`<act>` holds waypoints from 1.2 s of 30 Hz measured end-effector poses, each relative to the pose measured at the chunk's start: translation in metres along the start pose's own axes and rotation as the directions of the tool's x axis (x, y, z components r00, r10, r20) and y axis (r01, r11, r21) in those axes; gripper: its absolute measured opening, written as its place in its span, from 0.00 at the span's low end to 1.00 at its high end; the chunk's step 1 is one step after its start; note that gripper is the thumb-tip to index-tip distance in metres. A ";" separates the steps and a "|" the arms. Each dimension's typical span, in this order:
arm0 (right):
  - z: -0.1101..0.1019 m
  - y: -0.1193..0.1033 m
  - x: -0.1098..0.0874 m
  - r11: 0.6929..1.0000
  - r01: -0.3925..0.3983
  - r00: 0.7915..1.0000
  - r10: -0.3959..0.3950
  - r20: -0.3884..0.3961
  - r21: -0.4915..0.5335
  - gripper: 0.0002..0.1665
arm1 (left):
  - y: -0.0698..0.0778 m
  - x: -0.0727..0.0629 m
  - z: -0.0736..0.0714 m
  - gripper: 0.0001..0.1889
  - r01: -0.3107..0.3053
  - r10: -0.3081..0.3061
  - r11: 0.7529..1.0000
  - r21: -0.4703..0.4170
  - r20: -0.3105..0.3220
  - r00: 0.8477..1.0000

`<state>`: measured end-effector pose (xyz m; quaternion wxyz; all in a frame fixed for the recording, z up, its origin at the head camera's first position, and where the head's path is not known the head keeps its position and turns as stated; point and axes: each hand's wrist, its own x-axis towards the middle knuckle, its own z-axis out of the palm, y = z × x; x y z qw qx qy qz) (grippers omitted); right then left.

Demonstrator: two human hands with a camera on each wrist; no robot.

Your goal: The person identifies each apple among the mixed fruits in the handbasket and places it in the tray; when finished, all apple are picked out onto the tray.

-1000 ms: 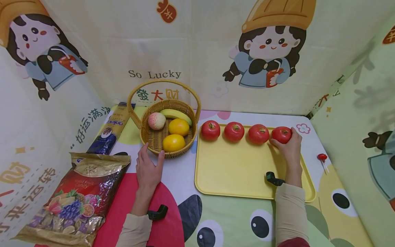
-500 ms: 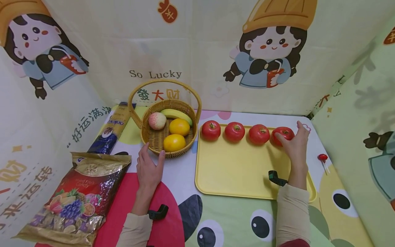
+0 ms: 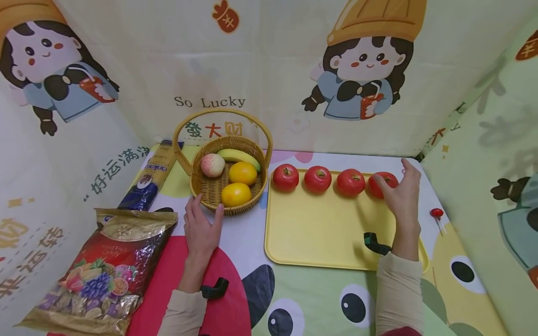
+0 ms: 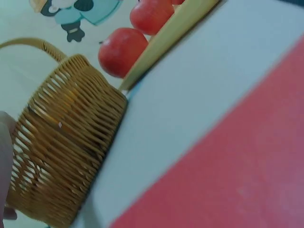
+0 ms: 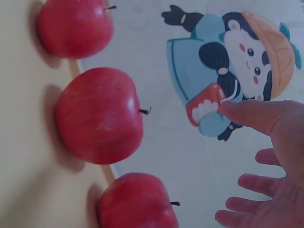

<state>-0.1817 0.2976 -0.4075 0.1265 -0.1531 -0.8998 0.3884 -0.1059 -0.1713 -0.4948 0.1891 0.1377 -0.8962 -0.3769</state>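
Note:
Several red apples stand in a row along the far edge of a yellow tray (image 3: 319,233). At the rightmost apple (image 3: 387,179) my right hand (image 3: 402,198) hovers with thumb and fingers spread apart, holding nothing; its thumb overlaps the apple in the head view. The right wrist view shows the hand's loose fingers (image 5: 259,185) clear of a middle apple (image 5: 100,115). My left hand (image 3: 203,229) rests, fingers relaxed, at the near side of a wicker basket (image 3: 213,187). Inside lie a peach (image 3: 212,165), a banana (image 3: 241,157) and two yellow-orange fruits (image 3: 243,173).
On the left lie a large candy bag (image 3: 105,261) and a blue-and-gold coffee packet (image 3: 151,177). A red lollipop (image 3: 437,213) sits right of the tray. Printed cloth walls (image 3: 269,60) stand behind and at both sides.
My right hand has let go of the rightmost apple and spread its fingers, shifting slightly right. The apple stays at the row's end. The left hand has not moved.

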 end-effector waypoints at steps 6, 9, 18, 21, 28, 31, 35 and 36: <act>-0.002 -0.011 -0.010 0.996 0.088 0.996 -0.088 -0.005 -0.003 0.51 | 0.014 0.009 -0.005 0.39 -0.048 0.052 0.998 0.049 -0.075 0.996; -0.003 -0.017 -0.016 0.991 0.133 0.991 -0.133 -0.013 -0.003 0.50 | 0.025 0.016 -0.009 0.38 -0.075 0.081 0.996 0.057 -0.098 0.992; 0.000 -0.040 -0.034 0.968 0.251 0.968 -0.250 -0.034 0.020 0.48 | 0.054 0.032 -0.015 0.38 -0.193 0.198 0.980 0.056 -0.095 0.976; 0.004 -0.047 -0.039 0.955 0.293 0.955 -0.291 -0.049 0.035 0.48 | 0.063 0.036 -0.014 0.38 -0.207 0.210 0.977 0.047 -0.084 0.974; 0.019 -0.058 -0.049 0.942 0.328 0.945 -0.326 -0.035 0.069 0.47 | 0.072 0.039 -0.006 0.38 -0.241 0.242 0.970 0.019 -0.048 0.969; 0.024 -0.061 -0.050 0.936 0.345 0.939 -0.345 -0.016 0.071 0.47 | 0.071 0.038 -0.001 0.37 -0.258 0.259 0.966 0.033 -0.036 0.965; 0.029 -0.063 -0.051 0.926 0.373 0.928 -0.373 0.002 0.067 0.47 | 0.070 0.035 0.004 0.37 -0.275 0.276 0.960 0.048 -0.021 0.961; 0.030 -0.064 -0.051 0.923 0.378 0.925 -0.379 0.006 0.068 0.47 | 0.070 0.035 0.005 0.37 -0.280 0.281 0.959 0.052 -0.020 0.959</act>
